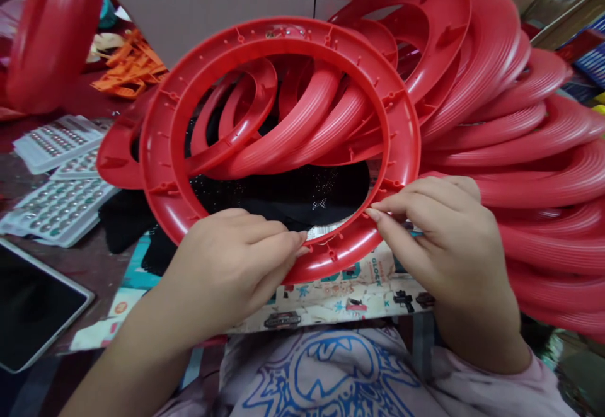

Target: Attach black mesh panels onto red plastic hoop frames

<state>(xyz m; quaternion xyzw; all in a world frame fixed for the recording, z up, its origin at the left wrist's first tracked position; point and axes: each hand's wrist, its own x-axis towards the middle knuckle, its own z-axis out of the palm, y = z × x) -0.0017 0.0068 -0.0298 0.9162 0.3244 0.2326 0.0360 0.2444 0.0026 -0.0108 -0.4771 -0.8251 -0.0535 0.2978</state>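
A red plastic ring half (163, 146) is tilted in front of me, its hollow ribbed side with small pegs facing up. My left hand (241, 266) is closed at its near rim, thumb and fingertips pressed together by the inner edge. My right hand (439, 240) pinches at the near right part of the ring. A thin strand seems to run along the channel between the fingertips, too fine to make out clearly. A small part with metal bits (286, 31) sits in the channel at the far side.
Many red ribbed ring pieces (510, 127) are heaped at the right and behind. At left lie trays of small round silver parts (61, 209), orange plastic pieces (130, 67) and a dark-screened device (35, 303). Black sequined cloth (283, 196) and printed card (368, 291) lie under the ring.
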